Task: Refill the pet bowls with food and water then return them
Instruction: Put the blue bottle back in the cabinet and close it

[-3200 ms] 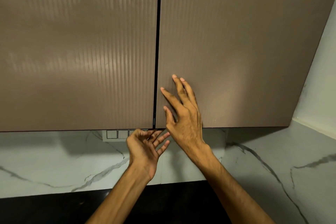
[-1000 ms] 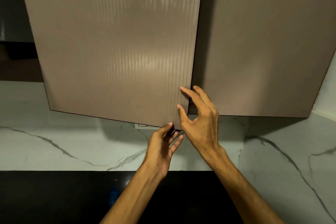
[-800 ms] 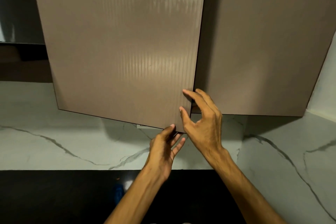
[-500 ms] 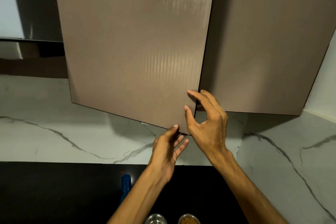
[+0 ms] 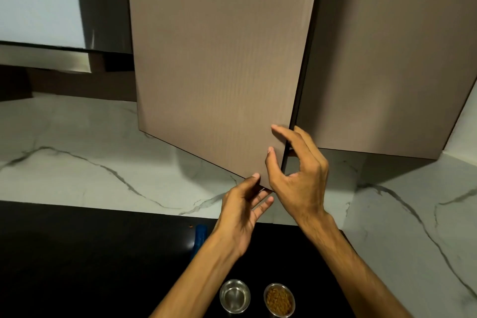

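The brown ribbed left cabinet door stands partly swung out from the wall cabinet. My right hand pinches its free edge near the bottom corner, thumb on the front and fingers behind. My left hand holds the same corner from below, thumb on the face. Two small steel bowls sit on the black counter under my arms. The left bowl looks shiny inside, and whether it holds water I cannot tell. The right bowl holds brown kibble.
The right cabinet door is closed. A blue object lies on the black counter, partly hidden by my left forearm. A white marble backsplash runs behind and wraps the right corner. A dark hood or shelf hangs at upper left.
The left door went from closed to swung out, opening wider each frame with both hands on its corner. The view dropped, bringing the blue object and both bowls into sight.
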`<state>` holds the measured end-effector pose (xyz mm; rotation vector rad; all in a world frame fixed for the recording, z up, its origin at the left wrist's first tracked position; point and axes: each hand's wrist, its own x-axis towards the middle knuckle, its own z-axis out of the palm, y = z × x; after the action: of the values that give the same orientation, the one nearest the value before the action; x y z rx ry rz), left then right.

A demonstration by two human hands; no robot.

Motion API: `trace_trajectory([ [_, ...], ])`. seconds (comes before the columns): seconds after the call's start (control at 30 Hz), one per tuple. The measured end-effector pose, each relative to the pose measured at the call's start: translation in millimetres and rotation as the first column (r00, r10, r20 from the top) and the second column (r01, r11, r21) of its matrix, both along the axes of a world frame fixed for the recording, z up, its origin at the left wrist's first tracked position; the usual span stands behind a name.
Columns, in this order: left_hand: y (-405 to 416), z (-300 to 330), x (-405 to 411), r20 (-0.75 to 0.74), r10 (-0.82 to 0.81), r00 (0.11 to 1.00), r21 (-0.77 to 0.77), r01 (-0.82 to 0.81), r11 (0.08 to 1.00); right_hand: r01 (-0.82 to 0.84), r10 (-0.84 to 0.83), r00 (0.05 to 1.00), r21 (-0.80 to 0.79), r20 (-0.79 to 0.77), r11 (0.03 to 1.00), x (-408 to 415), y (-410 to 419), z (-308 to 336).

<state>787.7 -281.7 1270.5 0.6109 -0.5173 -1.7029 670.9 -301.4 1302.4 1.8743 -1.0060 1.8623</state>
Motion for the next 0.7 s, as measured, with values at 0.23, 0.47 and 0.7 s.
trace_trajectory([
  [0.23, 30.9, -0.3, 26.2, -0.012, -0.008, 1.000, -0.030, 0.007, 1.000, -0.041, 0.039, 0.999, -0.059, -0.029, 0.997, 23.6, 22.8, 2.6],
  [0.47, 58.0, -3.7, 55.0, 0.002, 0.028, 1.000, -0.068, -0.028, 0.997, -0.131, 0.124, 0.990, -0.098, -0.073, 0.987, 51.9, 39.5, 4.0],
  [0.7, 83.8, -4.1, 83.2, 0.011, 0.119, 0.993, -0.086, -0.118, 0.989, -0.235, 0.222, 0.969, -0.122, -0.106, 0.964, 87.5, 58.0, 4.9],
])
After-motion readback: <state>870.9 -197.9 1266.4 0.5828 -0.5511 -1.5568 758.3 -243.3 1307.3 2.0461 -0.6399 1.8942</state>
